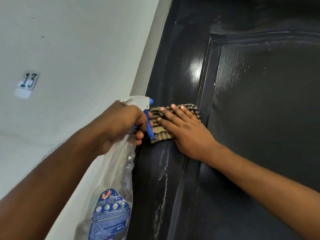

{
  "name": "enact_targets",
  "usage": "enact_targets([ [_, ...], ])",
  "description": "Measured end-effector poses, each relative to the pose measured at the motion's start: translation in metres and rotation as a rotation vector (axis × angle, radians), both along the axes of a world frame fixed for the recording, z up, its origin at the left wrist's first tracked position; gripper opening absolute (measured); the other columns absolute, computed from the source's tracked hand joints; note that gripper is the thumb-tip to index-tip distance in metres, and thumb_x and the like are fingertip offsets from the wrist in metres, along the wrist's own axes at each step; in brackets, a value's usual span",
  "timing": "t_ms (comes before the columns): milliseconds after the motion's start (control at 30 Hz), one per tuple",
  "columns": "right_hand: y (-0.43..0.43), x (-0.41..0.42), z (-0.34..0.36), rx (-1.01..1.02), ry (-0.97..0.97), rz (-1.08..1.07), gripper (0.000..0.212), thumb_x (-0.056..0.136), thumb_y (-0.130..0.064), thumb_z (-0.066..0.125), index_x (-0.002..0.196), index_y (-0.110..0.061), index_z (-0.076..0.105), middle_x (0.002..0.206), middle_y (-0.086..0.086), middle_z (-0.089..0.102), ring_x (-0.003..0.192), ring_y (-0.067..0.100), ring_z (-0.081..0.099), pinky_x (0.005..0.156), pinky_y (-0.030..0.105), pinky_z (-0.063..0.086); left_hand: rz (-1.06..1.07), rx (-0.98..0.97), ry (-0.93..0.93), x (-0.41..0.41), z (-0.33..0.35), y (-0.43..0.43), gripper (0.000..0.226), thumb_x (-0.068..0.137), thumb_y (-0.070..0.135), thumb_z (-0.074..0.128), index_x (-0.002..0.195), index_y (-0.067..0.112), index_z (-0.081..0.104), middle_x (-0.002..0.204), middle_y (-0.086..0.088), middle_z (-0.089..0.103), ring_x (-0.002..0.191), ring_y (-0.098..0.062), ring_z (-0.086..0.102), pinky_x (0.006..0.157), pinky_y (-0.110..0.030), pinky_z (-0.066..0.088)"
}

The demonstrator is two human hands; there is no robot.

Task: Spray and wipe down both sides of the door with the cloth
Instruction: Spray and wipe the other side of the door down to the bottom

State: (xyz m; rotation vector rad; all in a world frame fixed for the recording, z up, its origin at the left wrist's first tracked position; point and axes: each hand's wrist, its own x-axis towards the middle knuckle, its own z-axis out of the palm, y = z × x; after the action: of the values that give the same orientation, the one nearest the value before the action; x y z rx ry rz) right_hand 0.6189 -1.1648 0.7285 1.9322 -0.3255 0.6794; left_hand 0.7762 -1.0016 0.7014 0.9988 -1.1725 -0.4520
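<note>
1. Door [259,118] – glossy black, panelled, raised moulding round an inset panel. It fills the right side of the view. Whitish wet streaks on the left stile below the cloth, and fainter ones on the upper part of the panel.

2. Cloth [160,135] – small folded rag, brown-and-black check. It lies flat against the door's left stile, just left of the panel moulding, pinned under the R hand.

3. Right hand [185,130] – laid flat, fingers straight and slightly spread, palm pressing the cloth onto the door. Nothing is gripped.

4. Spray bottle [116,170] – clear plastic w/ grey head, blue trigger and nozzle tip, blue printed label low on the body. It is held up just beside the door's left edge, nozzle toward the door, very near the cloth.

5. Left hand [124,122] – fingers curled tight round the bottle's neck under the grey head, the blue trigger showing at the fingers.

6. Door frame strip [150,58] – grey, running between door and wall.

7. Wall [69,40] – pale, painted, left of the frame.

8. Number tag [28,80] – small label reading "13", stuck on the wall, well apart from the door.
</note>
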Motion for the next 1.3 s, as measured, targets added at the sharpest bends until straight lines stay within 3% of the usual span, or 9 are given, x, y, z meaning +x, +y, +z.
enact_targets([
  [100,0.004,0.002,0.008,-0.04,-0.012,-0.039,0.06,0.083,-0.014,0.041,0.143,-0.017,0.046,0.154,0.009,0.035,0.142,0.035,0.033,0.118,0.044,0.016,-0.027,0.109,0.014,0.003,-0.02,-0.006,0.035,0.058,0.0,0.051,0.09,0.002,0.065,0.089,-0.027,0.069,0.035,-0.017,0.044,0.041,-0.026,0.044],
  [333,0.016,0.034,0.102,0.025,-0.334,-0.091,0.055,0.098,-0.02,0.048,0.15,-0.021,0.031,0.161,0.004,0.019,0.149,0.03,0.014,0.12,0.042,0.007,0.047,0.112,-0.036,0.001,-0.062,0.001,0.028,0.075,-0.011,0.049,0.088,0.005,0.068,0.084,-0.016,0.071,0.041,-0.018,0.048,0.048,-0.029,0.048],
  [533,0.014,0.025,-0.038,0.017,-0.151,-0.042,0.063,0.08,-0.01,0.052,0.143,-0.013,0.045,0.155,0.012,0.034,0.143,0.037,0.028,0.118,0.047,0.015,0.101,0.135,-0.038,-0.008,-0.096,0.012,0.029,0.074,-0.012,0.05,0.091,0.003,0.068,0.087,-0.015,0.072,0.043,-0.019,0.048,0.051,-0.032,0.047],
  [733,0.013,0.004,-0.192,0.132,0.112,-0.075,0.06,0.088,-0.018,0.036,0.148,-0.015,0.039,0.158,0.008,0.027,0.147,0.032,0.02,0.121,0.046,0.011,0.187,0.162,-0.054,-0.011,-0.13,0.02,0.021,0.074,-0.011,0.052,0.076,0.007,0.062,0.045,0.003,0.057,0.04,-0.018,0.05,0.045,-0.027,0.048],
  [833,0.015,0.004,-0.183,0.105,0.139,-0.08,0.06,0.087,-0.016,0.029,0.144,-0.014,0.044,0.154,0.011,0.035,0.143,0.034,0.03,0.12,0.046,0.014,0.173,0.199,-0.072,-0.013,-0.144,0.024,0.026,0.074,-0.012,0.052,0.081,0.011,0.063,0.049,0.001,0.061,0.041,-0.018,0.05,0.046,-0.027,0.049],
  [933,0.015,0.02,-0.128,0.023,-0.078,-0.072,0.061,0.079,-0.005,0.043,0.139,-0.01,0.05,0.15,0.015,0.042,0.138,0.039,0.038,0.115,0.05,0.02,0.154,0.224,-0.052,-0.011,-0.155,0.026,0.025,0.075,-0.012,0.053,0.086,0.006,0.066,0.07,-0.007,0.069,0.043,-0.02,0.05,0.048,-0.028,0.05],
  [1100,0.017,0.037,-0.067,0.057,-0.321,-0.091,0.058,0.089,-0.004,0.046,0.146,-0.013,0.04,0.157,0.01,0.029,0.145,0.036,0.023,0.119,0.048,0.014,0.209,0.249,-0.041,-0.007,-0.175,0.024,0.027,0.078,-0.009,0.057,0.075,0.017,0.062,0.052,0.008,0.063,0.035,-0.01,0.052,0.044,-0.022,0.052],
  [1233,0.012,0.037,-0.129,0.006,-0.261,-0.02,0.062,0.081,-0.002,0.05,0.143,-0.011,0.045,0.155,0.012,0.035,0.143,0.038,0.029,0.118,0.049,0.017,0.194,0.258,-0.029,-0.009,-0.19,0.024,0.027,0.075,-0.011,0.056,0.085,0.011,0.066,0.076,-0.009,0.068,0.042,-0.016,0.053,0.052,-0.03,0.054],
  [1300,0.011,0.033,-0.188,0.035,-0.147,0.024,0.063,0.079,-0.002,0.047,0.142,-0.011,0.047,0.154,0.012,0.036,0.142,0.038,0.03,0.118,0.048,0.015,0.191,0.255,-0.004,-0.012,-0.196,0.023,0.025,0.073,-0.013,0.054,0.084,0.007,0.066,0.062,-0.006,0.064,0.041,-0.018,0.05,0.051,-0.031,0.05],
])
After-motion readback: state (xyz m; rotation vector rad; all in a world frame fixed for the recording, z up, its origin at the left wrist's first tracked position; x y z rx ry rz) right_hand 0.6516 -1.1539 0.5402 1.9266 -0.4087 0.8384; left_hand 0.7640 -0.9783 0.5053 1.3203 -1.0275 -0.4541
